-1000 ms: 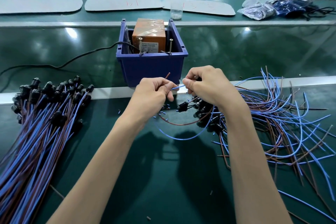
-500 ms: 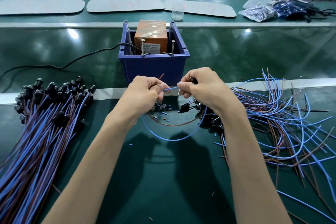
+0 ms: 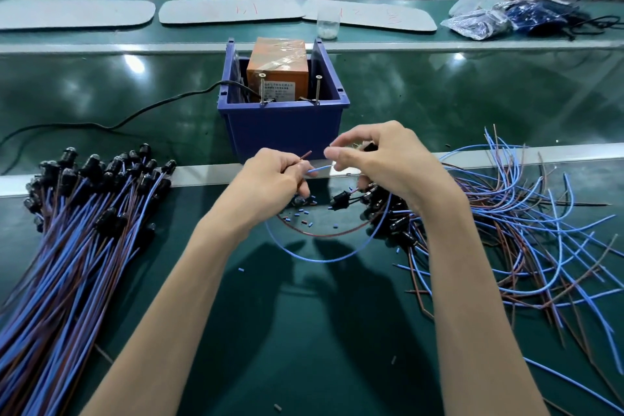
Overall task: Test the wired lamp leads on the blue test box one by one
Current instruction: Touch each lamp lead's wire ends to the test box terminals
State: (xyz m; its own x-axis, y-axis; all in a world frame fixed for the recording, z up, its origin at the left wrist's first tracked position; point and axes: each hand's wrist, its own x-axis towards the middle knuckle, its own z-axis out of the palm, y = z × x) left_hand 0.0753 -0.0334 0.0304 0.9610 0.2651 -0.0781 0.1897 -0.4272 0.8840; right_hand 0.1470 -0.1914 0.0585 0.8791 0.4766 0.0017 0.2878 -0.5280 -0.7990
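Foremost, item one: blue plastic test box, open-topped, standing on the green tabletop just beyond both hands. Two upright metal screws at its near rim, evidently the contacts, face the worker for easy reach. An orange taped block sits inside, and a black power cable enters from the left.

Item two: wired lamp lead under test, its brown and blue wires looping down to the tabletop between the hands.
- Left hand: fingers curled, gripping both wires near their ends. Brown tip and blue tip are splayed apart, judged so that each meets its own screw. Neither tip touches the box yet.
- Right hand: fingers bent, thumb at the blue tip. Something black shows behind the fingers, possibly the lamp head. Whether it pinches anything cannot be told.

Item three: straight bundle of blue and brown leads with black lamp heads, at left, cut off by the frame edge. A tangled heap of similar leads lies at right, partly hidden under the right forearm. Which pile is tested is not shown. Small cut sleeve bits are scattered beneath the hands.
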